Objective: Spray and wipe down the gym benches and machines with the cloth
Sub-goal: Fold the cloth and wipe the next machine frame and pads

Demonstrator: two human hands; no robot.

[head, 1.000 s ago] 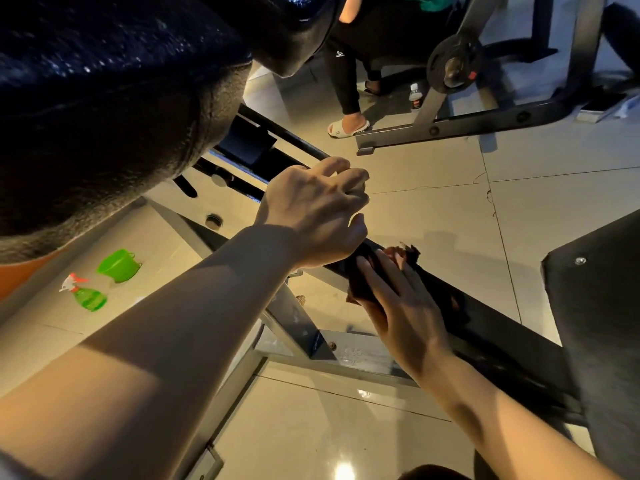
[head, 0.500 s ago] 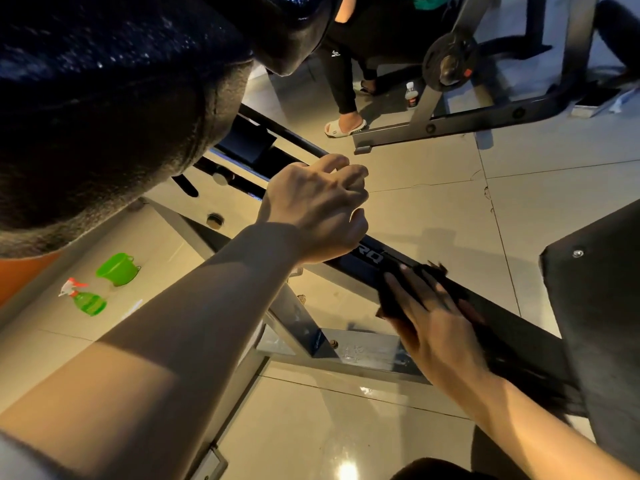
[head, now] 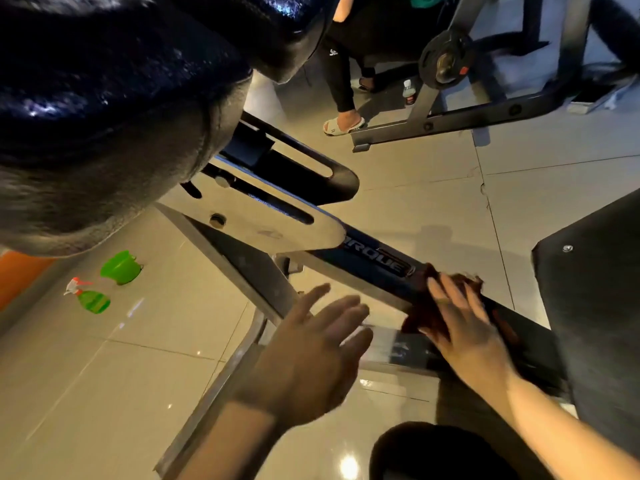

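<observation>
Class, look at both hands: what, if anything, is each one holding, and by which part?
Left hand: nothing, fingers spread. Right hand presses the dark cloth flat on the frame bar, palm on its middle.

A single wide-angle view from a camera worn on the person's head, looking forward and steeply down. It sits very close under a black, glossy padded bench cushion [head: 114, 98], which fills the upper left. The dark metal frame beam with silver lettering [head: 374, 259] runs diagonally from the upper left to the near right, close to the lens. Both forearms enter from the near edge. The glossy beige tiled floor [head: 415, 202] spreads beyond, with straight lines bent by the lens. At the far edge, well apart, stands a black steel weight machine frame [head: 450, 116]. No second view exists, so nothing is shared.
</observation>
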